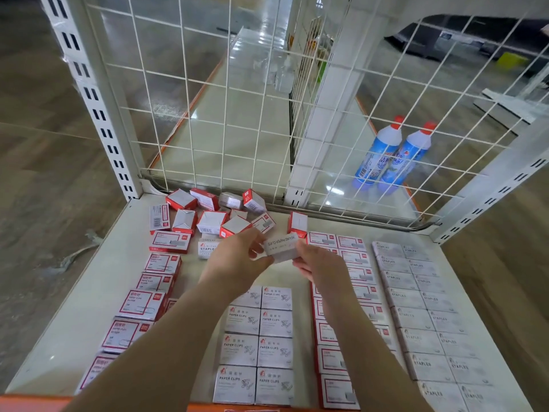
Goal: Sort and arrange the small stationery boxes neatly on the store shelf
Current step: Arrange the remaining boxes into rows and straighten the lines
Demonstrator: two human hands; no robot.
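Note:
Both hands hold one small grey paper clip box (281,246) above the middle of the white shelf (74,316). My left hand (237,254) pinches its left end and my right hand (316,261) grips its right end. Below the hands lie two neat columns of grey paper clip boxes (258,343). Red-and-white boxes (142,304) run in a column on the left, more red-and-white boxes (335,346) sit right of centre, and grey staples boxes (427,319) fill the right side. A jumbled pile of red-and-white boxes (208,215) lies at the back.
A white wire mesh panel (225,114) closes the shelf's back, between slotted uprights (98,114). Two blue bottles with red caps (392,156) stand behind the mesh on another shelf. An orange strip (35,402) edges the shelf front.

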